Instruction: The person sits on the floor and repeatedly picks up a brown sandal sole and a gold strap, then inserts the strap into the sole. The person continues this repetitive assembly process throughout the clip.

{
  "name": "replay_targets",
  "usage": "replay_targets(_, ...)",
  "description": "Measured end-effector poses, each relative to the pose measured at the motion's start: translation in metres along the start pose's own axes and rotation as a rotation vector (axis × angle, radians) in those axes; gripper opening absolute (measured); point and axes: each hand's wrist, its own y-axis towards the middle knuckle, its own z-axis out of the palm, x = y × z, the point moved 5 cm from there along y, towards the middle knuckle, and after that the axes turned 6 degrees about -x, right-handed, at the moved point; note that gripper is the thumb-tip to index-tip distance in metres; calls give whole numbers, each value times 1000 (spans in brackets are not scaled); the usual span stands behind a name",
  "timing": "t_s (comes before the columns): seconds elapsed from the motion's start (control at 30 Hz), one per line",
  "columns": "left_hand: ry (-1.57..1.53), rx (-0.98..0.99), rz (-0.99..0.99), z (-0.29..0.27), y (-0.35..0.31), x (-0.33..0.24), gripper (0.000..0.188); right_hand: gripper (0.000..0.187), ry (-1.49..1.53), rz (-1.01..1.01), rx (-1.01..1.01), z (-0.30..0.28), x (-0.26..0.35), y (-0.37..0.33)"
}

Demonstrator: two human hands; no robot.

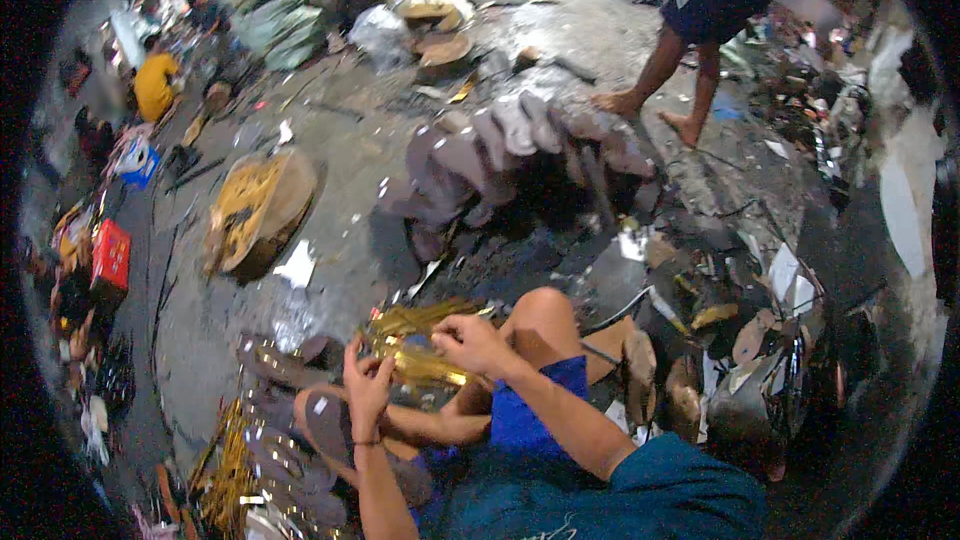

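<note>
Though bunched, gold strips between left fingers and right fingers.

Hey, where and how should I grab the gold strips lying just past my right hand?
Probably around the middle of the gold strips, coming from above, with the right hand closing across them: they lie bunched lengthwise, roughly left to right, and their upper side shows uncovered.

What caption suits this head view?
Left hand and right hand close to shiny gold strips, a curved row of dark soles on the floor beyond.
</note>
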Motion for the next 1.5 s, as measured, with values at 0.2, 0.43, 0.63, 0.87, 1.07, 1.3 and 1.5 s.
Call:
replay_targets(0.2, -315, 47, -6, -9, -14, -44, 78, 26, 483, 173, 121, 14, 27, -14)
replay_targets(0.43, -387, -101, -8, -16, -20, -42, 46, 24, 748, 414, 298, 28, 74, -45)
replay_targets(0.63, -481, -35, -168, -15, -17, -32, 51, 25, 727, 339, 318, 27, 58, -50)
replay_targets(0.87, -475, -6, -188, -15, -21, -45, 41, 27, 719, 477, 426, 23, 74, -56)
replay_targets(1.07, -214, -91, -51, -16, -47, -43, 30, 25, 232, -70, 28, 34, 78, -59)
replay_targets(1.3, 338, -275, 73, -78, -84, -51, 58, 17, 84, -91, 100, 49, 90, -64)
replay_targets(1.5, 710, -504, 65, -117, -103, -1, 73, 18, 141, -29, 217, 56, 99, -62)
